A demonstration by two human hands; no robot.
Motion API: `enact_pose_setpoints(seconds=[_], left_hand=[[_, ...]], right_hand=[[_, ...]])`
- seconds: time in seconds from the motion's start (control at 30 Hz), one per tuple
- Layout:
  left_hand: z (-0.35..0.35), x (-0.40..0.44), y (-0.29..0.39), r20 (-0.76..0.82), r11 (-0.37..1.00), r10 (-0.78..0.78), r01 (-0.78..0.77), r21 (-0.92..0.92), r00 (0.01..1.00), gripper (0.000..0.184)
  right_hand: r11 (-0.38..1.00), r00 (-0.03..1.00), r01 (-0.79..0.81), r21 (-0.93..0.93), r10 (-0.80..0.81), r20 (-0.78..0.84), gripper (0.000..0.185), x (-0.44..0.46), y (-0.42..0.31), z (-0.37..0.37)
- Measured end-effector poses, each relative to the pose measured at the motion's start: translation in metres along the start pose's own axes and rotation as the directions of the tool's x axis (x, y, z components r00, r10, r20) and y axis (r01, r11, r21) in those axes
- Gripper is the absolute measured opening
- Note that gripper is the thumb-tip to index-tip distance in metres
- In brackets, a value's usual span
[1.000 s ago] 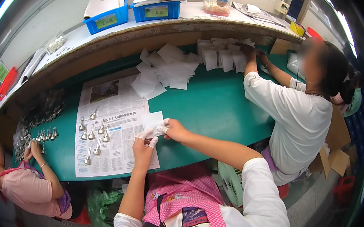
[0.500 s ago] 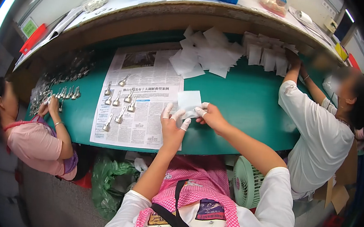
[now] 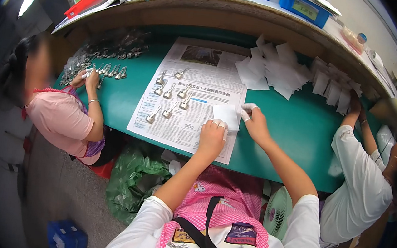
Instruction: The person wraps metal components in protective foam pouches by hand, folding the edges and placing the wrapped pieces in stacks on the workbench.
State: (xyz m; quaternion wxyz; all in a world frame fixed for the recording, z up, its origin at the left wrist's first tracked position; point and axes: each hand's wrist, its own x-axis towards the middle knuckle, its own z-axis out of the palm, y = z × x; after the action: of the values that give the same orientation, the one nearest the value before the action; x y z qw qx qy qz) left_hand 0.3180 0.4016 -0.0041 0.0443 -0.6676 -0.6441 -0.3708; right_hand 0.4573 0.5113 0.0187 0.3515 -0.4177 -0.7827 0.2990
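Note:
My left hand (image 3: 212, 138), with white covers on its fingertips, is closed on the lower edge of a small white translucent sleeve (image 3: 226, 115). My right hand (image 3: 256, 123) is just right of the sleeve, apart from it, its covered thumb and finger slightly spread with nothing visible between them. Both hands are over the right edge of a spread newspaper (image 3: 196, 145). Left of them on the newspaper lie several silver metal pieces (image 3: 167, 112), each with a narrow stem and a wider round base.
A pile of white sleeves (image 3: 280, 67) lies behind my hands on the green tabletop (image 3: 283, 132). A co-worker at left handles similar metal pieces (image 3: 112, 72); another at right reaches toward stacked sleeves (image 3: 334, 86). Blue bins (image 3: 305, 9) stand on the shelf above.
My right hand has let go of the sleeve and moved off to its right. My left hand keeps hold of it. The view has turned left, so everything appears further right.

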Motion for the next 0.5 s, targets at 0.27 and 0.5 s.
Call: enact_pose_setpoints(seconds=[0.27, 0.5], left_hand=[[0.004, -0.006, -0.01, 0.134, 0.996, -0.063, 0.071, -0.058, 0.989, 0.021], [0.007, -0.008, -0.014, 0.081, 0.989, -0.06, 0.07, -0.127, 0.995, 0.015]], right_hand=[[0.885, 0.866, 0.383, -0.265, -0.245, 0.436, 0.028, 0.057, -0.067, 0.1], [0.731, 0.821, 0.545, -0.411, -0.365, 0.439, 0.026, 0.075, -0.053, 0.137]])
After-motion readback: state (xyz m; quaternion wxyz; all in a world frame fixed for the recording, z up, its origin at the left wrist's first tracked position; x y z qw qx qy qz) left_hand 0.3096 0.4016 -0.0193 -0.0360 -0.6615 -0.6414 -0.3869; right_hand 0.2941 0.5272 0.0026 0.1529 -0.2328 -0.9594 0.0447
